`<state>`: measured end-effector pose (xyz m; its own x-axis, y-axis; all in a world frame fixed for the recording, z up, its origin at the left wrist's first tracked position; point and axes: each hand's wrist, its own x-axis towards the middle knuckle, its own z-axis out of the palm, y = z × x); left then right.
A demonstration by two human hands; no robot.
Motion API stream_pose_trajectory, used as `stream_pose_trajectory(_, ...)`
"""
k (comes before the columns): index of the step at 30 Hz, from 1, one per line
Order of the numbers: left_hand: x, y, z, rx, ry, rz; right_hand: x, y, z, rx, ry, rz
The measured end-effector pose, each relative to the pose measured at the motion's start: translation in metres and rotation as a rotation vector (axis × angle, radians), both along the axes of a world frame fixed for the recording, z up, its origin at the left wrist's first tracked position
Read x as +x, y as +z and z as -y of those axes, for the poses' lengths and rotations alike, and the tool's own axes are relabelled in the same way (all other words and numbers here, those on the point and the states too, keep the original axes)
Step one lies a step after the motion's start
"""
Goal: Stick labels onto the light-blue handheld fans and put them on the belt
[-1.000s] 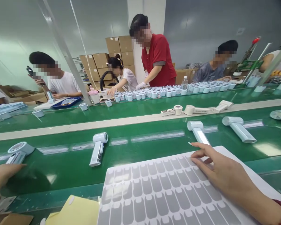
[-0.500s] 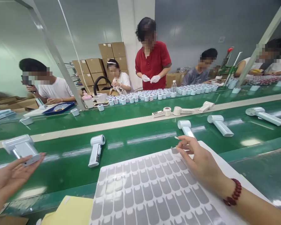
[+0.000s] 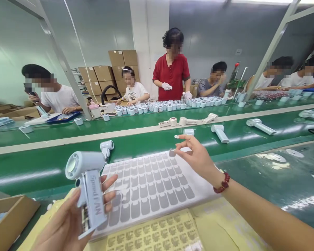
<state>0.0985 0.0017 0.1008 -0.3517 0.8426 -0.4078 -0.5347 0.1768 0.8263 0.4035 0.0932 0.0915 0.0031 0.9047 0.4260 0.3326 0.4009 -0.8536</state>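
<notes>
A light blue handheld fan (image 3: 94, 195) with "Speed FAN" on its handle is held upright in my left hand (image 3: 70, 216); its handle is open at the side, showing inner parts. My right hand (image 3: 196, 157) pinches a small grey sticker (image 3: 172, 152) at the top right corner of a white sheet (image 3: 199, 181) with rows of grey stickers. A small white piece (image 3: 176, 137) sits on a fingertip of that hand. Below the sheet lies a yellow sheet (image 3: 151, 233) with small printed marks.
More fans (image 3: 220, 134) lie on the green conveyor (image 3: 136, 146). Many small light blue cups (image 3: 157, 107) stand across it, with several people seated or standing behind, one in a red shirt (image 3: 171, 75). A cardboard box (image 3: 18, 216) is at the lower left.
My left hand has brought the fan from the far left toward the middle and turned it upright. The view has shifted, and the grey sticker remains in my right fingers.
</notes>
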Motion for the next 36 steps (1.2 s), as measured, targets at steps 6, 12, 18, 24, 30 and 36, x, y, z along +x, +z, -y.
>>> stream_pose_trajectory(6,0.061,0.005,0.014,-0.074,0.106,0.361,-0.037,0.018,0.104,-0.189,0.435,-0.244)
stream_pose_trajectory(12,0.091,0.003,0.025,-0.12,0.046,0.55,-0.072,-0.007,0.137,-0.247,0.457,-0.482)
stream_pose_trajectory(18,0.095,0.0,0.032,-0.078,0.053,0.528,-0.085,-0.007,0.139,-0.361,0.38,-0.573)
stream_pose_trajectory(24,0.097,-0.002,0.032,-0.027,0.061,0.499,-0.088,-0.003,0.14,-0.385,0.37,-0.547)
stream_pose_trajectory(30,0.095,-0.001,0.035,-0.036,0.067,0.501,-0.09,-0.004,0.139,-0.396,0.378,-0.566)
stream_pose_trajectory(36,0.096,-0.002,0.035,-0.028,0.057,0.499,-0.091,-0.003,0.138,-0.392,0.382,-0.55)
